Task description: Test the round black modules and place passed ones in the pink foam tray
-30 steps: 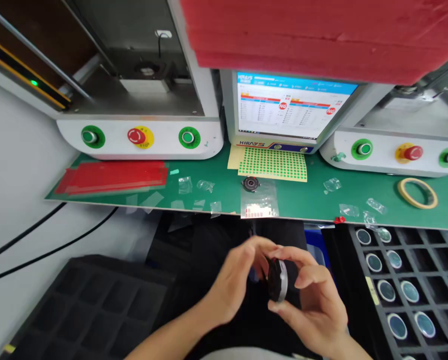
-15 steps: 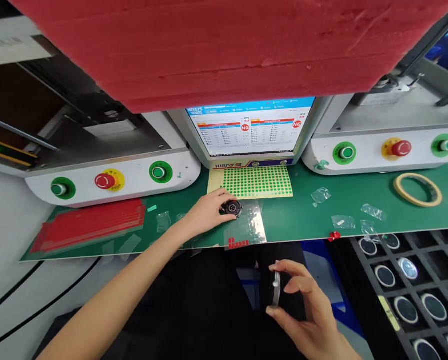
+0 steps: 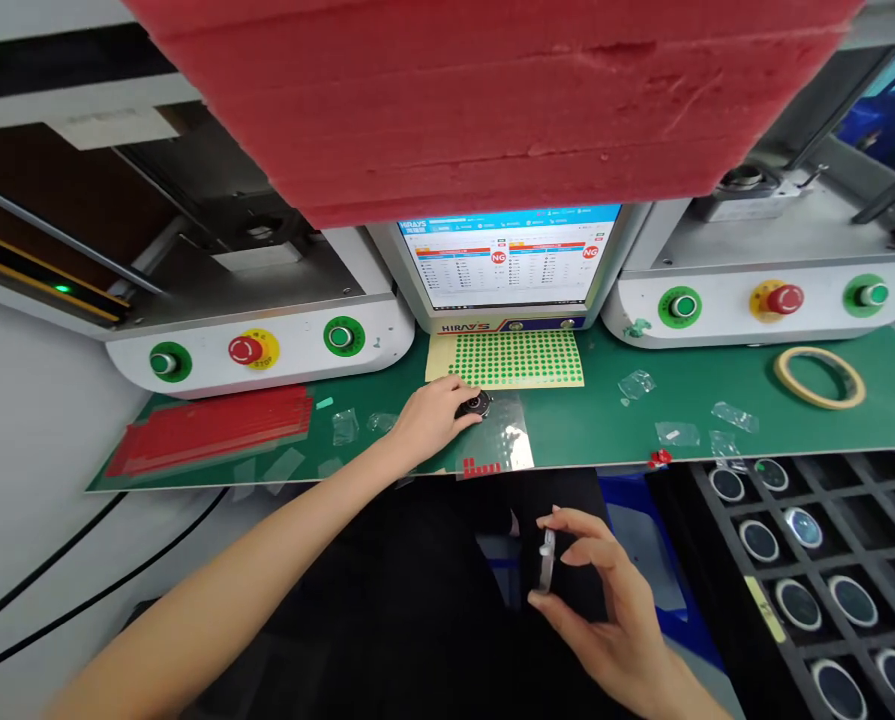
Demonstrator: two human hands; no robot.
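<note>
My left hand (image 3: pixel 433 415) reaches over the green bench and closes thumb and fingers around a round black watch body (image 3: pixel 478 403). That watch body rests by the upper edge of a clear plastic sheet (image 3: pixel 513 432) with red tabs along its near side. Lower down, over my lap, my right hand (image 3: pixel 612 590) pinches a second watch body (image 3: pixel 547 562) by its rim. It is turned edge-on, with a silvery side and a small knob showing. Just behind my left hand lies a yellow sheet of green dot stickers (image 3: pixel 518 362).
A monitor (image 3: pixel 503 262) showing two NG marks stands between two button panels. Red strips (image 3: pixel 214 432) lie at left, a tape roll (image 3: pixel 820 378) at right, with plastic scraps on the bench. A black compartment tray (image 3: pixel 781 560) holds several round watch bodies. Red foam (image 3: pixel 492 110) hangs overhead.
The view has shifted slightly. Both hands keep their grips; the watch body in my left hand shows its dark ringed face a little differently, partly tilted.
</note>
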